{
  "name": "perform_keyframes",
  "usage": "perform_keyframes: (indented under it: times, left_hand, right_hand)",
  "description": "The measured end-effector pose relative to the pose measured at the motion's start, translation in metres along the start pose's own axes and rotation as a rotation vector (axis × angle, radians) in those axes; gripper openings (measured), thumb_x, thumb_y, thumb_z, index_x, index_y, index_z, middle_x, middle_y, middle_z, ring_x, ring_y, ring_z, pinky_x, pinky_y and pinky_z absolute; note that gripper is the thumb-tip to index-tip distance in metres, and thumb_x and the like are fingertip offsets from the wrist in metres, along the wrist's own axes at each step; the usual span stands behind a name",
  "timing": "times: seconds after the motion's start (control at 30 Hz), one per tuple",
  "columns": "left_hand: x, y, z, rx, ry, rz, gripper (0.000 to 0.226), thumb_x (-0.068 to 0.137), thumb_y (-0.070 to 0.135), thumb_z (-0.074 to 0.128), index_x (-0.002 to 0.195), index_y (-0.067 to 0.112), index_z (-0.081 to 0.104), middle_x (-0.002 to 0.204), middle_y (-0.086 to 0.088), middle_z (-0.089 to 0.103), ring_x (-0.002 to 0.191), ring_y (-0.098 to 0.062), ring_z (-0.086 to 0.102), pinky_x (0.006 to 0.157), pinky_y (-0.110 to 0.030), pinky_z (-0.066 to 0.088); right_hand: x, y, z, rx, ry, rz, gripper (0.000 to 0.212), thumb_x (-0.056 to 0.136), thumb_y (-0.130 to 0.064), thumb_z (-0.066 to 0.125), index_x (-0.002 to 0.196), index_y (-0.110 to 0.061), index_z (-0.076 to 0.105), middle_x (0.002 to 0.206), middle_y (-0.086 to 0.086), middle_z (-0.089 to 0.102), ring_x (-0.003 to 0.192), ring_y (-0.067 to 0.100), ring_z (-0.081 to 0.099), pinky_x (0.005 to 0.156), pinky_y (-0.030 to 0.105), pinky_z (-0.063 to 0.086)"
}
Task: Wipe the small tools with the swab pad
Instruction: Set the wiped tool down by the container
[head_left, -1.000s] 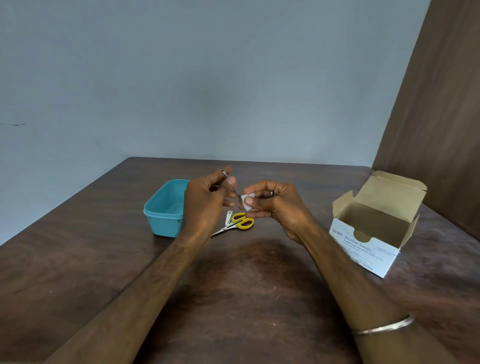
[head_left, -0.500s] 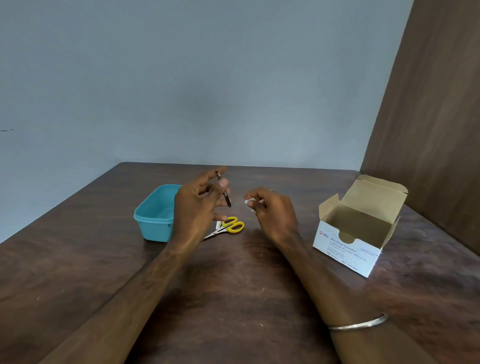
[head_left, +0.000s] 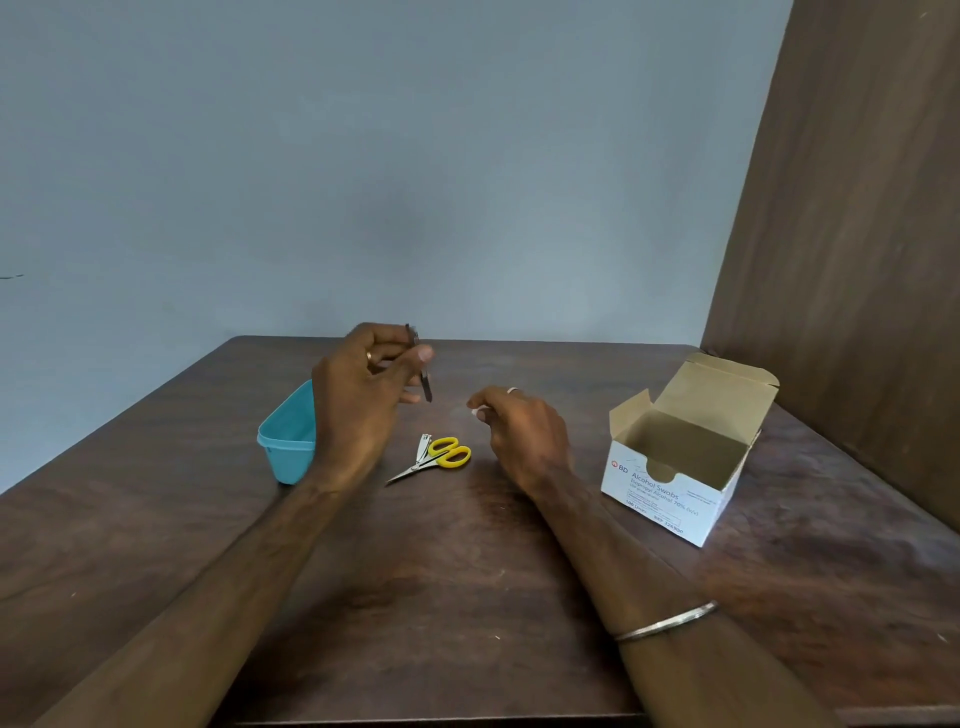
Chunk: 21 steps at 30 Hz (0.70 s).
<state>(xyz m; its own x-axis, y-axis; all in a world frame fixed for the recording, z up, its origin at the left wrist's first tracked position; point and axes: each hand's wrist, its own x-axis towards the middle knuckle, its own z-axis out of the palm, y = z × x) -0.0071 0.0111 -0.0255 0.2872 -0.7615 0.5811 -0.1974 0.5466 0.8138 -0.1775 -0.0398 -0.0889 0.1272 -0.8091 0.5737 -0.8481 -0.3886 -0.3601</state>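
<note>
Tools were split up: scissors (head_left: 435, 457) lay on the table (head_left: 467, 597) w/ a nail clipper (head_left: 423, 448), left hand (head_left: 358, 400) clamped on 1 thin stiff tool (head_left: 420, 370), prob slippery, best held mid-shaft. Right hand (head_left: 524, 436) pinched the soft swab pad (head_left: 476, 412).

A thin dark metal tool (head_left: 420, 364), possibly tweezers or a small file, is pinched in the left hand (head_left: 358, 400) and stands nearly upright above the desk (head_left: 467, 597), its lower tip pointing down. A small white swab pad (head_left: 476, 412) shows only as a scrap at the fingertips of the right hand (head_left: 524, 436), apart from the dark tool. Small scissors with yellow handles (head_left: 434, 457) lie flat and closed on the desk between the two hands, blades pointing toward the near left. A silver nail clipper (head_left: 424, 446) lies against the scissors.
</note>
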Motion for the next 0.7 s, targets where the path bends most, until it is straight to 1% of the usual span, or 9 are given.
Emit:
perform_keyframes:
  times: [0.1, 0.2, 0.23, 0.3, 0.37, 0.47, 0.53, 0.6, 0.7]
  left_hand:
    - [0.017, 0.004, -0.013, 0.131, 0.055, 0.053, 0.024, 0.082, 0.023, 0.077, 0.104, 0.014, 0.072, 0.084, 0.003, 0.073, 0.072, -0.014, 0.072, 0.055, -0.027, 0.059]
    - [0.037, 0.0, -0.03, 0.427, 0.074, 0.119, 0.024, 0.08, 0.036, 0.077, 0.1, 0.023, 0.075, 0.079, 0.006, 0.074, 0.071, -0.014, 0.07, 0.069, -0.039, 0.06]
    - [0.042, 0.0, -0.035, 0.537, 0.056, 0.121, 0.024, 0.079, 0.038, 0.077, 0.098, 0.023, 0.076, 0.079, 0.004, 0.074, 0.072, -0.014, 0.07, 0.073, -0.038, 0.059]
    - [0.05, -0.002, -0.043, 0.722, -0.009, 0.085, 0.023, 0.079, 0.037, 0.078, 0.094, 0.02, 0.077, 0.082, 0.001, 0.075, 0.074, -0.013, 0.068, 0.074, -0.029, 0.054]
    - [0.055, -0.006, -0.048, 0.831, -0.106, -0.001, 0.016, 0.078, 0.031, 0.08, 0.086, 0.018, 0.077, 0.08, -0.001, 0.075, 0.067, -0.014, 0.067, 0.069, -0.027, 0.051]
    - [0.059, -0.015, -0.05, 0.924, -0.261, -0.168, 0.018, 0.075, 0.025, 0.083, 0.083, 0.011, 0.077, 0.07, -0.006, 0.073, 0.062, -0.02, 0.069, 0.072, -0.037, 0.06]
    - [0.06, -0.022, -0.048, 1.008, -0.346, -0.244, 0.02, 0.075, 0.024, 0.082, 0.084, 0.006, 0.076, 0.068, -0.008, 0.073, 0.061, -0.022, 0.071, 0.072, -0.04, 0.061]
    - [0.06, -0.026, -0.045, 1.096, -0.405, -0.278, 0.02, 0.079, 0.021, 0.078, 0.09, 0.004, 0.075, 0.077, -0.01, 0.074, 0.067, -0.022, 0.071, 0.073, -0.038, 0.061]
    - [0.06, -0.031, -0.041, 1.192, -0.475, -0.312, 0.023, 0.086, 0.016, 0.067, 0.104, 0.002, 0.069, 0.096, -0.011, 0.071, 0.084, -0.022, 0.068, 0.075, -0.035, 0.058]
  right_hand:
    - [0.0, 0.0, -0.001, 0.009, -0.001, 0.007, 0.023, 0.099, -0.023, 0.059, 0.119, -0.032, 0.067, 0.112, 0.0, 0.073, 0.104, 0.025, 0.065, 0.076, 0.034, 0.048]
    - [-0.001, 0.0, -0.002, 0.014, 0.003, 0.021, 0.022, 0.097, -0.024, 0.061, 0.114, -0.034, 0.07, 0.107, -0.003, 0.074, 0.101, 0.025, 0.067, 0.071, 0.031, 0.044]
    - [-0.001, 0.0, -0.002, 0.013, 0.003, 0.023, 0.022, 0.096, -0.024, 0.061, 0.113, -0.034, 0.07, 0.106, -0.004, 0.075, 0.1, 0.024, 0.067, 0.07, 0.03, 0.043]
    - [-0.001, 0.0, -0.001, 0.008, -0.005, 0.026, 0.022, 0.096, -0.022, 0.061, 0.112, -0.034, 0.071, 0.105, -0.005, 0.075, 0.099, 0.024, 0.067, 0.069, 0.029, 0.042]
    - [-0.001, 0.0, -0.002, 0.006, -0.01, 0.03, 0.021, 0.096, -0.022, 0.061, 0.111, -0.034, 0.07, 0.105, -0.005, 0.075, 0.1, 0.024, 0.067, 0.069, 0.029, 0.042]
    - [-0.001, 0.0, -0.002, 0.008, -0.011, 0.029, 0.019, 0.097, -0.025, 0.061, 0.111, -0.033, 0.07, 0.106, -0.004, 0.074, 0.1, 0.024, 0.066, 0.07, 0.03, 0.042]
    - [-0.001, 0.0, -0.003, 0.012, -0.011, 0.029, 0.018, 0.097, -0.026, 0.061, 0.11, -0.033, 0.071, 0.105, -0.003, 0.074, 0.1, 0.025, 0.066, 0.069, 0.029, 0.04]
    - [-0.001, 0.0, -0.002, 0.015, -0.015, 0.031, 0.018, 0.097, -0.026, 0.061, 0.11, -0.033, 0.071, 0.105, -0.004, 0.074, 0.1, 0.025, 0.066, 0.068, 0.029, 0.039]
    - [-0.001, 0.0, -0.002, 0.024, -0.022, 0.038, 0.017, 0.097, -0.026, 0.061, 0.109, -0.032, 0.071, 0.105, -0.003, 0.074, 0.1, 0.025, 0.066, 0.069, 0.03, 0.04]
